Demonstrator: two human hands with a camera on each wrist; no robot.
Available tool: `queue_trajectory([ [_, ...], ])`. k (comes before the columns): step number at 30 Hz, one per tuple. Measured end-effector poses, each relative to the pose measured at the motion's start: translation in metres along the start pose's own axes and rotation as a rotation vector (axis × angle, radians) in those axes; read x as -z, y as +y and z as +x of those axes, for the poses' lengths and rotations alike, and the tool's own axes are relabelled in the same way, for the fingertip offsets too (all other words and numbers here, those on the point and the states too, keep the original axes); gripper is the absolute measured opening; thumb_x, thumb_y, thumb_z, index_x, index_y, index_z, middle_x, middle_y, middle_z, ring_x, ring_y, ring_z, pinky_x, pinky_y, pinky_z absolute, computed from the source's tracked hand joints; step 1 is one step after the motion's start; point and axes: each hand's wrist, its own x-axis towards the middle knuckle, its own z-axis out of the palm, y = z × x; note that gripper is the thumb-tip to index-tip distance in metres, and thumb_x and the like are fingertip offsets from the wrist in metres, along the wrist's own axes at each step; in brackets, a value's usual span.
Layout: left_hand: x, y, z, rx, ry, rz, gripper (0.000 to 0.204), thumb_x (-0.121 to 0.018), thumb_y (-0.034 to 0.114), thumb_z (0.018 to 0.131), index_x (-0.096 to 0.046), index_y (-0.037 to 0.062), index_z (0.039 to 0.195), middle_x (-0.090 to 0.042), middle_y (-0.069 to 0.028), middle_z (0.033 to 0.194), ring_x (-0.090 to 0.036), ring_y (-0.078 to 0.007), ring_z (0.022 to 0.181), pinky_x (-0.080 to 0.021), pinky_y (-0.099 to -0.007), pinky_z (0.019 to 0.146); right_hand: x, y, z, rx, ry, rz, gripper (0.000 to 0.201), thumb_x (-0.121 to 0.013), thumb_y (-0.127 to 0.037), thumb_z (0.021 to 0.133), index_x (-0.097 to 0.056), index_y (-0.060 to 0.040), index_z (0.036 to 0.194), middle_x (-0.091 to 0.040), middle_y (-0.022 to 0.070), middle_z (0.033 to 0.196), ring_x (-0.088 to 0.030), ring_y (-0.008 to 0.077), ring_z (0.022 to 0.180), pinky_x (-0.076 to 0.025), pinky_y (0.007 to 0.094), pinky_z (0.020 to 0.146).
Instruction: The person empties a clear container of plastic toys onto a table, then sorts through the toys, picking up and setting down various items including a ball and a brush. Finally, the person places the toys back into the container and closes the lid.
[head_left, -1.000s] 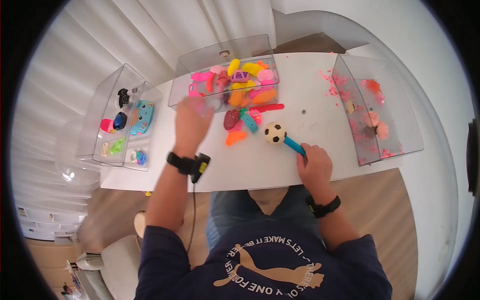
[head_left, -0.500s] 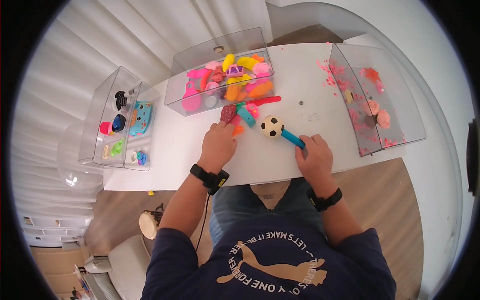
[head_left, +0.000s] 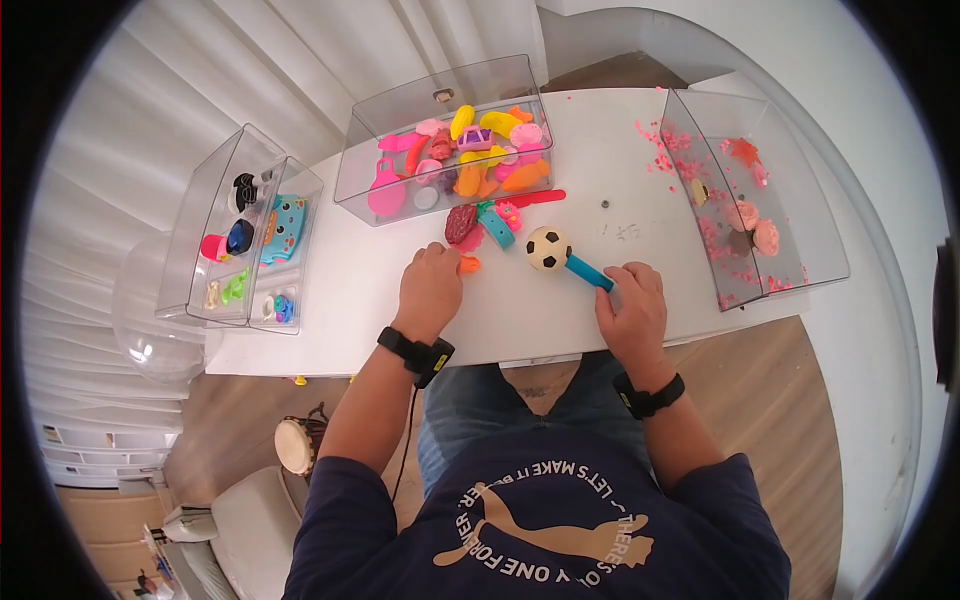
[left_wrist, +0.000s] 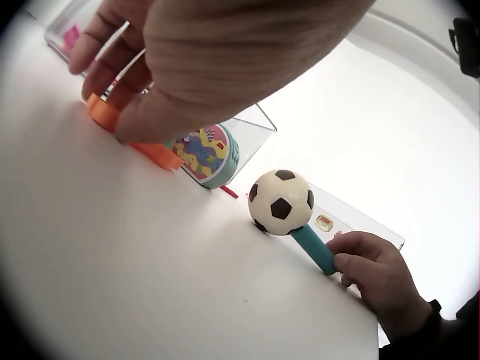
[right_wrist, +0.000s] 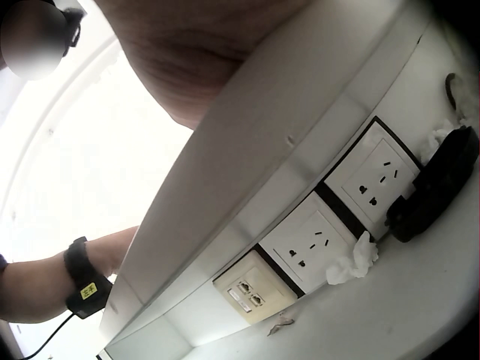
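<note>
My left hand (head_left: 432, 290) holds a flat orange plastic toy (left_wrist: 154, 152) low over the white table, thumb on one side and fingers on the other. Just beyond its fingertips lie a dark red toy (head_left: 461, 222), a round teal toy (head_left: 497, 230) with a colourful printed face, and a small pink flower toy (head_left: 508, 214). My right hand (head_left: 636, 305) grips the blue handle (head_left: 588, 271) of a stick toy topped by a black-and-white soccer ball (head_left: 548, 248). The ball end points left, toward the small pile.
A clear bin (head_left: 345, 195) of mixed bright toys stands at the back, with a red strip (head_left: 540, 197) before it. Left is a divided clear bin (head_left: 168, 300); right, another clear bin (head_left: 720, 300) with pink bits around. Wall sockets (right_wrist: 307, 244) show below the table edge.
My left hand came back from the rear bin, leaving a pink paddle-shaped toy there, and moved onto the orange toy. My right hand has kept its hold on the soccer-ball stick toy.
</note>
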Motion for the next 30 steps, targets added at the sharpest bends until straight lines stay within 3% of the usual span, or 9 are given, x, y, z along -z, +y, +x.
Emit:
queue_trajectory([
  [5,0.006,-0.008,-0.011,0.060,0.100,-0.147,0.010,-0.064,0.004,0.076,-0.060,0.0032,0.086,-0.065,-0.0125,0.094,-0.064,-0.0301,0.085,-0.053,-0.0402,0.075,-0.001,0.002,0.000,0.014,0.002,0.007,0.027,-0.073,-0.006,0.074,-0.067,-0.0028,0.100,-0.059,0.0126,0.101,-0.057,0.0321,0.094,-0.049,0.0409,0.079],
  [8,0.029,-0.021,-0.009,0.297,-0.058,-0.570,0.006,-0.062,0.003,0.078,-0.060,0.0032,0.084,-0.068,-0.0119,0.096,-0.066,-0.0241,0.077,-0.054,-0.0352,0.070,-0.002,0.001,-0.001,0.004,-0.005,-0.004,0.028,-0.073,-0.005,0.073,-0.067,-0.0030,0.100,-0.059,0.0124,0.102,-0.057,0.0319,0.095,-0.049,0.0409,0.080],
  [9,0.032,-0.033,-0.008,0.362,-0.123,-0.977,0.011,-0.057,0.004,0.083,-0.061,0.0024,0.094,-0.068,-0.0154,0.102,-0.066,-0.0199,0.075,-0.054,-0.0309,0.068,-0.002,0.001,-0.001,0.002,-0.004,-0.007,0.028,-0.073,-0.005,0.073,-0.067,-0.0031,0.100,-0.059,0.0123,0.103,-0.058,0.0318,0.095,-0.049,0.0409,0.080],
  [12,0.065,-0.037,-0.006,0.390,-0.046,-1.717,0.017,-0.053,0.004,0.087,-0.058,-0.0005,0.103,-0.068,-0.0215,0.105,-0.068,-0.0215,0.076,-0.056,-0.0297,0.067,-0.003,0.001,-0.001,0.008,-0.009,-0.018,0.028,-0.073,-0.006,0.073,-0.067,-0.0034,0.101,-0.059,0.0122,0.103,-0.058,0.0316,0.095,-0.049,0.0409,0.080],
  [13,0.071,-0.041,-0.005,0.376,-0.052,-1.815,0.022,-0.052,0.004,0.090,-0.054,-0.0008,0.111,-0.068,-0.0226,0.104,-0.068,-0.0220,0.076,-0.057,-0.0298,0.067,-0.003,0.001,0.000,0.012,-0.007,-0.023,0.028,-0.073,-0.006,0.073,-0.066,-0.0036,0.101,-0.059,0.0121,0.102,-0.058,0.0315,0.095,-0.049,0.0410,0.080],
  [16,0.078,-0.048,0.001,0.270,-0.045,-1.855,0.024,-0.053,0.009,0.093,-0.052,0.0000,0.115,-0.067,-0.0182,0.103,-0.067,-0.0203,0.078,-0.055,-0.0294,0.069,-0.003,0.001,-0.001,0.012,-0.010,-0.031,0.029,-0.073,-0.006,0.073,-0.066,-0.0043,0.100,-0.059,0.0120,0.102,-0.058,0.0311,0.094,-0.049,0.0411,0.079],
  [19,0.083,-0.054,0.012,0.295,-0.007,-1.742,0.023,-0.054,0.010,0.094,-0.053,0.0000,0.115,-0.067,-0.0163,0.102,-0.067,-0.0198,0.077,-0.055,-0.0296,0.069,-0.003,0.002,-0.001,-0.007,-0.012,0.004,0.028,-0.074,-0.006,0.072,-0.066,-0.0050,0.099,-0.059,0.0115,0.101,-0.058,0.0310,0.093,-0.049,0.0414,0.078],
  [22,0.094,-0.053,0.032,0.355,0.104,-1.502,0.022,-0.056,0.009,0.095,-0.054,-0.0007,0.114,-0.067,-0.0141,0.101,-0.066,-0.0179,0.075,-0.055,-0.0283,0.068,-0.002,0.002,0.000,-0.006,-0.009,0.013,0.028,-0.074,-0.006,0.072,-0.066,-0.0052,0.098,-0.059,0.0113,0.100,-0.058,0.0312,0.092,-0.049,0.0416,0.076],
  [30,0.087,-0.077,0.110,0.282,0.413,-0.732,0.025,-0.059,0.006,0.091,-0.063,-0.0052,0.113,-0.069,-0.0157,0.100,-0.069,-0.0175,0.081,-0.056,-0.0309,0.070,-0.002,0.003,0.002,0.006,0.003,0.031,0.026,-0.073,-0.005,0.072,-0.065,-0.0051,0.097,-0.059,0.0116,0.099,-0.059,0.0314,0.090,-0.049,0.0408,0.076],
])
